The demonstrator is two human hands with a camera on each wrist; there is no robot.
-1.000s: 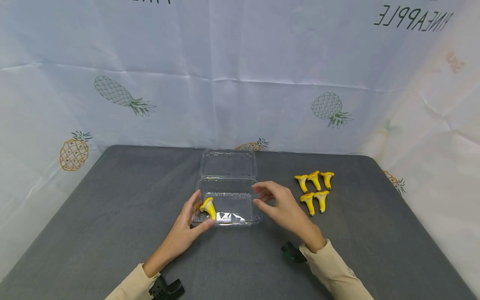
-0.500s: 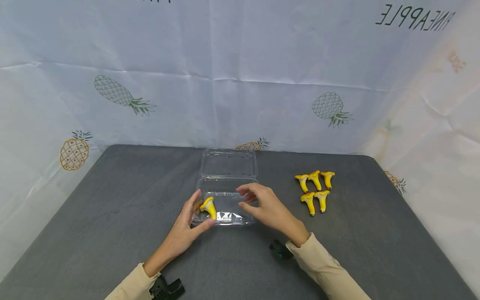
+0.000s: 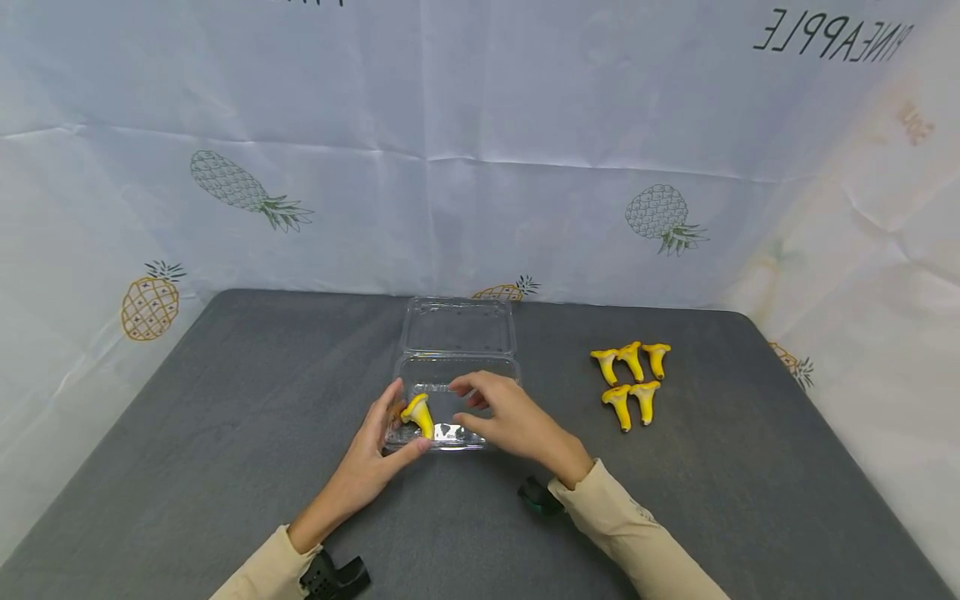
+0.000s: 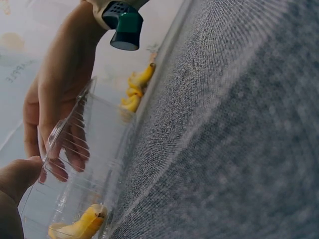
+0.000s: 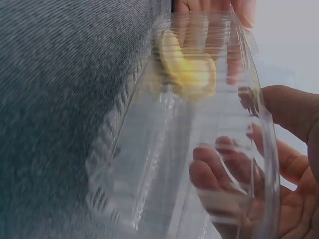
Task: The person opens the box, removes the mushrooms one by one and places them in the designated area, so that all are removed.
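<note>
A clear plastic clamshell container (image 3: 459, 357) lies with its lid (image 3: 459, 325) folded back at the middle of the table. One yellow chanterelle mushroom (image 3: 420, 415) lies in its left end, also seen through the clear wall as a mushroom (image 5: 192, 77) in the right wrist view. My left hand (image 3: 367, 462) holds the container's near left corner, thumb at the front rim and fingers along the left side. Over the right part of the container hovers my right hand (image 3: 510, 417), fingers loosely bent, nothing held. The left wrist view shows the right hand (image 4: 57, 109) beyond the plastic wall.
Several more yellow mushrooms (image 3: 631, 362) lie in two rows on the grey table (image 3: 750, 467), right of the container. Behind the table hangs a white cloth (image 3: 480, 225) printed with pineapples. A dark wrist device (image 3: 540, 496) is strapped under the right sleeve.
My right hand has moved left, from the container's right edge to over its inside. The left hand, the container and the mushrooms have stayed in place.
</note>
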